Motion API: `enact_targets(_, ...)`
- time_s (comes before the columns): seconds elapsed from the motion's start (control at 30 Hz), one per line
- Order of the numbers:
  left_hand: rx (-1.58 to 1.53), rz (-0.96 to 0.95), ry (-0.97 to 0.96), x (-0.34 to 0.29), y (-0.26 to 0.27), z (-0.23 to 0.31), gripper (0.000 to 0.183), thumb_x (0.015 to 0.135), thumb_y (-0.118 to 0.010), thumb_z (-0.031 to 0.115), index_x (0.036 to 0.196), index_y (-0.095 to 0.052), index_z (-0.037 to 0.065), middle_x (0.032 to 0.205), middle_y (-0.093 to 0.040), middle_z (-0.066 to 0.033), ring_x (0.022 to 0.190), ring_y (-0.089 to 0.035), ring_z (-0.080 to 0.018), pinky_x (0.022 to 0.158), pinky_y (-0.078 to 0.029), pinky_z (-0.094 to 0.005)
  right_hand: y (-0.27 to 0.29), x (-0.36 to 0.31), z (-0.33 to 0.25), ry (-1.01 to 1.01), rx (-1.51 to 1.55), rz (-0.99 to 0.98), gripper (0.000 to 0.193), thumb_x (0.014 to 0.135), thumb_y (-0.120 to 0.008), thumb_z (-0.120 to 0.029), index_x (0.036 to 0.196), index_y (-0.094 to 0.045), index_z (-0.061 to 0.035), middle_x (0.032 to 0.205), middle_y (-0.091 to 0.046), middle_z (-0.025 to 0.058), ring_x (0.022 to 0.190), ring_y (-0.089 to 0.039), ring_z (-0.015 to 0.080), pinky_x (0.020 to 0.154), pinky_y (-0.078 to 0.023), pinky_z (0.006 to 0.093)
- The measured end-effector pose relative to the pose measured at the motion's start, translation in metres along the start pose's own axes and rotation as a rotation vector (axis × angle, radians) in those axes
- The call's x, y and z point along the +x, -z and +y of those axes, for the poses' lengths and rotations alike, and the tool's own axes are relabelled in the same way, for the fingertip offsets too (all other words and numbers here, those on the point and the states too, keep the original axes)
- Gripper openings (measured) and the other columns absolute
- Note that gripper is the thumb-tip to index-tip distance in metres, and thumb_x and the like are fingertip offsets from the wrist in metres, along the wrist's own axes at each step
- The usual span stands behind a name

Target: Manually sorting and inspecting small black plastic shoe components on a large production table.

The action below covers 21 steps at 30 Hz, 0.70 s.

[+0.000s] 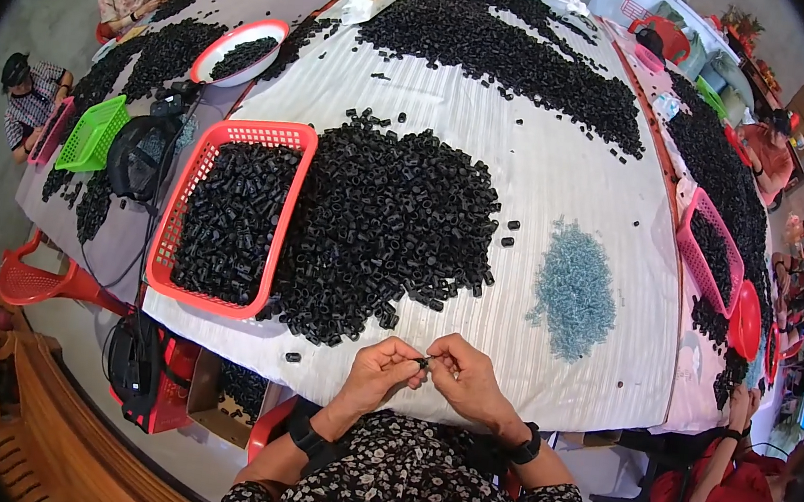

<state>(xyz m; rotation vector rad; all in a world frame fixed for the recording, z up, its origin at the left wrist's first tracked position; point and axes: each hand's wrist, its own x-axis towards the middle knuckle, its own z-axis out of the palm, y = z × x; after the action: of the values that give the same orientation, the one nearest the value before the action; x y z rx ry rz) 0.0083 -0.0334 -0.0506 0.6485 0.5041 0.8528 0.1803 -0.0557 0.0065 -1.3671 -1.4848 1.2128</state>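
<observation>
At the table's near edge my left hand (383, 369) and my right hand (463, 373) meet, both closed in a pinch. Between the fingertips sits a small black plastic cap (423, 362), mostly covered by my fingers. Whether the right fingers also hold a small clear piece cannot be made out. Just beyond my hands spreads a large heap of black caps (387, 210). To its left, a red basket (296, 209) is filled with more of these caps. A pile of small pale-blue, see-through pieces (576, 291) lies right of my hands.
Another broad heap of black caps (514, 51) covers the far table. A white bowl with a red rim (262, 67), a green basket (88, 151) and a pink basket (733, 259) stand around. Several people sit along the sides. A red chair (41, 284) is at the left.
</observation>
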Motion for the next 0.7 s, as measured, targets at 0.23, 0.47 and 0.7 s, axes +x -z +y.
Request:
enact_targets(0.23,0.025,0.009,-0.047,-0.001,-0.002,-0.005,0.011,0.089,-0.054,0.0,0.099,-0.054,-0.005,0.086,-0.064,-0.0115,0.072,-0.059,-0.0123,0.068,-0.05,-0.0248,-0.001,-0.004,-0.01,0.018,-0.139,-0.059,0.008,0.089,-0.05,-0.005,0.096,-0.049,-0.001,0.077,-0.058,0.0147,0.068,-0.061,0.023,0.061,-0.048,0.032)
enact_targets(0.47,0.171,0.046,-0.05,-0.002,-0.006,-0.003,0.01,0.089,-0.054,-0.002,0.098,-0.053,-0.006,0.083,-0.062,-0.0117,0.071,-0.057,-0.0129,0.068,-0.05,-0.0274,-0.003,-0.007,0.001,0.173,-0.242,-0.046,0.009,0.088,-0.049,-0.004,0.097,-0.051,-0.0017,0.085,-0.057,0.0181,0.076,-0.06,0.0354,0.064,-0.048,0.0382)
enact_targets(0.7,0.199,0.083,-0.082,0.0,-0.01,-0.004,0.005,0.088,-0.053,-0.004,0.094,-0.054,-0.005,0.079,-0.062,-0.0095,0.068,-0.057,-0.0108,0.063,-0.05,-0.0236,-0.008,-0.003,0.005,0.299,-0.397,-0.026,0.011,0.082,-0.053,-0.001,0.089,-0.045,-0.0022,0.08,-0.051,0.017,0.072,-0.056,0.0356,0.06,-0.047,0.041)
